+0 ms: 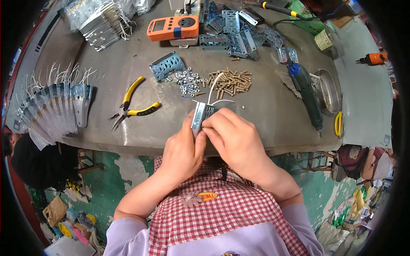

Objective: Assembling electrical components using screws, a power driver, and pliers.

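Note:
My left hand (pixel 183 147) is closed round a small silver metal bracket (pixel 197 116) with a dark slotted part on its right side and white wires rising from its far end. The fingers of my right hand (pixel 230 132) are pinched together against the bracket's near right side; whatever lies between them is hidden. Just beyond my hands are a pile of brass-coloured screws (pixel 232 81) and a heap of small silver nuts (pixel 188 82). Pliers with yellow and black handles (pixel 132 102) lie open to the left. Behind the nuts rests a perforated blue-tinted metal bracket (pixel 167 67).
At the back stand an orange meter (pixel 173 28) and a pile of metal brackets (pixel 235 36). Wired parts in bubble wrap (pixel 55 109) line the left side. On the right lie a dark green power screwdriver (pixel 305 91), a metal dish (pixel 329 91) and an orange-handled tool (pixel 373 59).

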`<state>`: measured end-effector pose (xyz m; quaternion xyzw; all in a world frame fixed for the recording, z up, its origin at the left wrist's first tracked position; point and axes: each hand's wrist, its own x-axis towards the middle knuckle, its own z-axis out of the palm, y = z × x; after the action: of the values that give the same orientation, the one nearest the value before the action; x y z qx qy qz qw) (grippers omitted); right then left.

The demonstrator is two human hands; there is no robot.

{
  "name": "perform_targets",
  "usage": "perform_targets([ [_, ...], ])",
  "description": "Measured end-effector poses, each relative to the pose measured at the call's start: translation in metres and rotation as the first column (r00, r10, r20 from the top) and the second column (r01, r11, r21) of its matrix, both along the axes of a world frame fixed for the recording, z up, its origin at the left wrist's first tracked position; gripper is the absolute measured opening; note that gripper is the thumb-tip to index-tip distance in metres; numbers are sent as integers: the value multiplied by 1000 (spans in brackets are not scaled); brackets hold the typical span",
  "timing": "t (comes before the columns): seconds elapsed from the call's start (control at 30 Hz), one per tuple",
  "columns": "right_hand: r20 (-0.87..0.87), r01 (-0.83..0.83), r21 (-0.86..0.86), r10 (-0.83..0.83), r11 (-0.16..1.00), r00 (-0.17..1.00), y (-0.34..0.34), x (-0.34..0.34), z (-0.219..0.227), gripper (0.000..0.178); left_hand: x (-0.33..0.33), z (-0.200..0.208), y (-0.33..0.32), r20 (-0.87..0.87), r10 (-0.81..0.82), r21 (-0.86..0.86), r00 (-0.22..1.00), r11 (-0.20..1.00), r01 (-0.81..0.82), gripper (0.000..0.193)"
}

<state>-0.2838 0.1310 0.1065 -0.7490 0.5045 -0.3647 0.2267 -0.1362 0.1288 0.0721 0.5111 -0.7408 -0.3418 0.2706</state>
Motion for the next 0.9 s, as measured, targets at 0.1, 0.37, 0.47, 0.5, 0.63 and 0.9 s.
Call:
perform_targets([
  [0.1, 269, -55, 266, -19, 962, 963, -2, -8, -7, 8, -1, 0, 2, 153, -44, -20, 987, 999, 47, 44],
  [0.37, 459, 185, 307, -315, 934, 830, -4, -52, -42, 17, -14, -5, 4, 83, 33, -99, 996, 995, -24, 49],
  [0.47, -166, 655, -393, -750, 646, 640, -9, -144, -35, 23, -12, -6, 6, -53, 49, -64, 997, 997, -52, 65],
  [0.5, -364, 650, -422, -774, 632, 517, -2, -169, -32, 39, -13, -3, 7, -193, 107, 100, 975, 991, -89, 70],
  [0.63, -549, 635, -248, -646, 731, 530, 13, -211, -38, 56, -12, 1, -7, -254, 13, 162, 967, 986, 29, 80],
  [0.9, 888, 169, 366, -398, 915, 231, 45, -152, -36, 47, -3, -6, -15, -220, -15, 237, 975, 969, 68, 63],
])
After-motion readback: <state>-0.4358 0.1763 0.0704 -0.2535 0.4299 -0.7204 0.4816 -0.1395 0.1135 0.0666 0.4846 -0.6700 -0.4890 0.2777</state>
